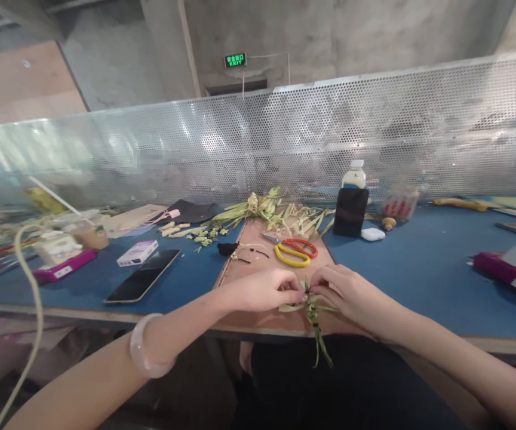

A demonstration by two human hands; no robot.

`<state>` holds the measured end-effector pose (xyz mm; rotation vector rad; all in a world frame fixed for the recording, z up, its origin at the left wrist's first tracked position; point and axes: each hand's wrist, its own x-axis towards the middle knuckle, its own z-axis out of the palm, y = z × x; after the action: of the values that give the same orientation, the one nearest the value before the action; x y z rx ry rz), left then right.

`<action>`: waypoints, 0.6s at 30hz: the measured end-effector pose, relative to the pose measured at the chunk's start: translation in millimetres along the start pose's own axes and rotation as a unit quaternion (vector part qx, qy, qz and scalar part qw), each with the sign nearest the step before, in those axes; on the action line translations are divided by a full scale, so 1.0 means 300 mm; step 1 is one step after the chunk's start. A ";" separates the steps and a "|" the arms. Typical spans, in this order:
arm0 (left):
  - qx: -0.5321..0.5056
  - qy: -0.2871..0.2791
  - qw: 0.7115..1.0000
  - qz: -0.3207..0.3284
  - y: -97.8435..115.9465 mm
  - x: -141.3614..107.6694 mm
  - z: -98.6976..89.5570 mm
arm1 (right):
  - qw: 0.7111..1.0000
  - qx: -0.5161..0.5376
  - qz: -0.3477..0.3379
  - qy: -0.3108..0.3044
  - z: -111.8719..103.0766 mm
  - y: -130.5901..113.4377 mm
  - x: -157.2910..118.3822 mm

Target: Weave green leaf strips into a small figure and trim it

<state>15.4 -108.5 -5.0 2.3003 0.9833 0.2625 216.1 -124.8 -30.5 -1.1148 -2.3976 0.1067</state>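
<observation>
A small bundle of green plant strips (312, 310) is held at its top near the table's front edge, its loose ends hanging down over the edge. My left hand (280, 289) pinches it from the left, and my right hand (336, 289) pinches it from the right, with both sets of fingertips close together. Dark bands show around the lower part of the bundle. Just beyond my hands lie scissors with red and yellow handles (294, 261). Further back is a pile of pale green leaf strips (264, 206). Thin black pieces (229, 249) lie left of the scissors.
On the left are a dark phone (144, 276), a small box (137, 253), a purple object (65, 267) and a plastic cup (94, 233). To the right stand a black case (350, 212) and a bottle (354, 174), near a white earbud case (373, 234). Another purple object (513, 275) lies far right.
</observation>
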 end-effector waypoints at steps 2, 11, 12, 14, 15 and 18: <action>-0.016 0.000 1.000 0.009 -0.005 0.003 0.002 | 1.000 -0.004 -0.005 0.011 -0.009 -0.007 -0.001; -0.013 0.041 0.998 0.044 0.041 -0.031 -0.024 | 0.968 -0.173 -0.176 0.045 -0.088 -0.060 -0.025; -0.007 0.042 0.998 0.045 0.052 -0.041 -0.029 | 0.961 -0.198 -0.187 0.050 -0.093 -0.064 -0.028; 0.007 0.046 0.998 0.053 0.072 -0.058 -0.033 | 0.948 -0.239 -0.201 0.053 -0.095 -0.071 -0.034; 0.018 0.047 0.997 0.058 0.079 -0.064 -0.033 | 0.943 -0.254 -0.206 0.052 -0.093 -0.073 -0.036; 0.065 0.054 0.994 0.072 0.081 -0.071 -0.021 | 0.933 -0.284 -0.216 0.046 -0.084 -0.076 -0.043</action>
<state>12.1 -133.6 15.9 2.5024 0.9121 0.3978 218.8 -152.7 -7.5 -0.7506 -2.5906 -0.8128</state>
